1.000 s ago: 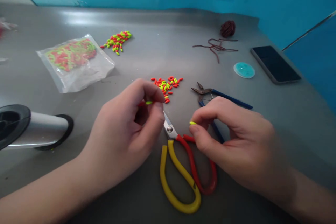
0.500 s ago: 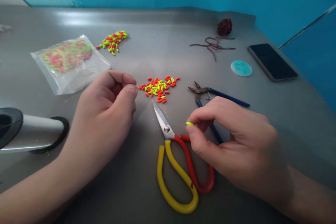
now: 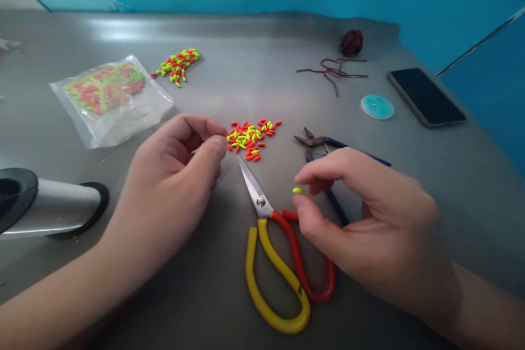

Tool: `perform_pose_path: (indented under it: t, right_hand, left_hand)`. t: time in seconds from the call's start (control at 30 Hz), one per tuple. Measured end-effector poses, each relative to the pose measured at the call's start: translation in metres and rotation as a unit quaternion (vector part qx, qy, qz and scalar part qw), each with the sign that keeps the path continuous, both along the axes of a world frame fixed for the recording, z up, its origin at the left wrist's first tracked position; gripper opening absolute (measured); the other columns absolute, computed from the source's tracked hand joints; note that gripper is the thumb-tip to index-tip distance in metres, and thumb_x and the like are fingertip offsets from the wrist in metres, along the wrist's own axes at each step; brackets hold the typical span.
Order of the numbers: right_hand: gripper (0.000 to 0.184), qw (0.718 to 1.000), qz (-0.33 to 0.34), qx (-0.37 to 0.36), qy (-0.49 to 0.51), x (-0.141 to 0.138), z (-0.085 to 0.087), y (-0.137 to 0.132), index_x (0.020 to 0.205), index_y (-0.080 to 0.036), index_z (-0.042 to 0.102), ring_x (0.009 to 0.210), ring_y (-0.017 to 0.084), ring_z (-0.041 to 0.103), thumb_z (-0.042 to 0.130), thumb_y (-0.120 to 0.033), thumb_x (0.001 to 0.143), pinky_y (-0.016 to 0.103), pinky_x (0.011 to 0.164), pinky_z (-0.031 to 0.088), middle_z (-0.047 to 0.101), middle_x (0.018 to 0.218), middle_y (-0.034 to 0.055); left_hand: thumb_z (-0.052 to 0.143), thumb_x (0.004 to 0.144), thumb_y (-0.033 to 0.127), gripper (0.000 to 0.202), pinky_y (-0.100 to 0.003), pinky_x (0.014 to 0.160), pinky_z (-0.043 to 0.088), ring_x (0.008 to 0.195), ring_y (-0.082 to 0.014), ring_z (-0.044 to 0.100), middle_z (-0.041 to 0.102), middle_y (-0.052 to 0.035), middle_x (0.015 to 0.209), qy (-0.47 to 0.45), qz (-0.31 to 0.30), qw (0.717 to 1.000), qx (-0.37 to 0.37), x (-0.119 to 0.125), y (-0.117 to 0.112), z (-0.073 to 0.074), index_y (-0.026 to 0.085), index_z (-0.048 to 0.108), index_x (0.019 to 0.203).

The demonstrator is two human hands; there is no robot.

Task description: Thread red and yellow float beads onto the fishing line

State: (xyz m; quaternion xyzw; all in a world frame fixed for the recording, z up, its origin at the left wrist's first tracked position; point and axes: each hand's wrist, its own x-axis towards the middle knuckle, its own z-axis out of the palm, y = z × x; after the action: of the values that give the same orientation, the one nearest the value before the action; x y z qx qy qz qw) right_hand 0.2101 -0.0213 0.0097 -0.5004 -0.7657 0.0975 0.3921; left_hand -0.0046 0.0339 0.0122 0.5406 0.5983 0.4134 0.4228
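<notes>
Left hand (image 3: 176, 175) nearer the bead pile (image 3: 250, 139), grip nearly closed

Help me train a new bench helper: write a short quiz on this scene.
1. What does the right hand pinch between finger and thumb? A) a red bead, B) a yellow-green bead, C) a steel washer.
2. True or false: the scissors lie with their closed blades pointing toward the loose bead pile.
3. Fill in the missing word: the handles of the pliers are ____.

Key: 1 B; 2 true; 3 blue.
</notes>
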Motion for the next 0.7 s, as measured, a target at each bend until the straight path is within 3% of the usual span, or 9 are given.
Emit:
perform_pose_path:
  t: [0.1,0.17,0.27,0.37,0.5,0.7]
  right_hand:
    - [0.036,1.0,-0.021,-0.007,0.02,0.0,-0.001,-0.002,0.121,-0.014,0.073,0.106,0.02,0.072,0.076,-0.012,0.085,0.031,0.101,0.055,0.078,0.115,0.0052]
    - [0.039,0.999,-0.024,-0.017,0.029,0.001,-0.001,-0.002,0.127,-0.014,0.071,0.116,0.024,0.071,0.075,-0.016,0.088,0.036,0.106,0.054,0.076,0.126,0.0086]
    - [0.033,0.999,0.01,-0.035,0.029,0.002,-0.001,-0.001,0.125,-0.015,0.071,0.119,0.026,0.071,0.075,-0.019,0.093,0.039,0.106,0.055,0.077,0.125,0.0104]
    - [0.014,0.993,0.088,-0.074,0.036,0.004,-0.002,0.001,0.112,-0.018,0.072,0.111,0.023,0.072,0.074,-0.018,0.098,0.037,0.101,0.057,0.079,0.111,0.0069]
    - [0.006,0.989,0.113,-0.096,0.032,0.005,-0.001,0.001,0.108,-0.018,0.073,0.099,0.017,0.073,0.072,-0.015,0.103,0.031,0.096,0.057,0.078,0.099,0.0018]
    - [0.011,0.988,0.118,-0.091,0.051,0.002,0.003,0.001,0.104,-0.019,0.075,0.093,0.016,0.076,0.072,-0.009,0.101,0.03,0.09,0.06,0.08,0.094,0.0004]
  left_hand:
    - [0.074,0.095,0.024,0.004,-0.022,0.049,0.045,0.063,-0.012,0.063,0.073,0.0026,0.08,0.062,-0.077,0.993,0.061,0.002,-0.01,-0.001,0.024,0.076,0.099]
    - [0.073,0.098,0.022,0.011,-0.022,0.056,0.052,0.074,-0.0143,0.074,0.079,0.0027,0.09,0.092,-0.145,0.98,0.103,0.002,-0.02,-0.005,0.027,0.075,0.107]
    - [0.066,0.104,0.014,0.029,-0.019,0.071,0.059,0.091,-0.013,0.079,0.08,0.0043,0.107,0.131,-0.243,0.945,0.176,-0.003,-0.031,-0.013,0.032,0.066,0.126]
    - [0.062,0.105,0.008,0.036,-0.016,0.077,0.06,0.084,-0.0089,0.076,0.078,0.0048,0.108,0.172,-0.312,0.905,0.233,-0.009,-0.033,-0.019,0.031,0.06,0.132]
    - [0.062,0.105,0.009,0.029,-0.019,0.07,0.059,0.072,-0.0102,0.071,0.074,0.0055,0.093,0.194,-0.337,0.881,0.27,-0.015,-0.029,-0.021,0.029,0.059,0.126]
    - [0.061,0.098,0.001,0.03,-0.022,0.067,0.06,0.064,-0.0131,0.068,0.069,0.008,0.078,0.192,-0.311,0.892,0.266,-0.015,-0.035,-0.015,0.031,0.059,0.103]
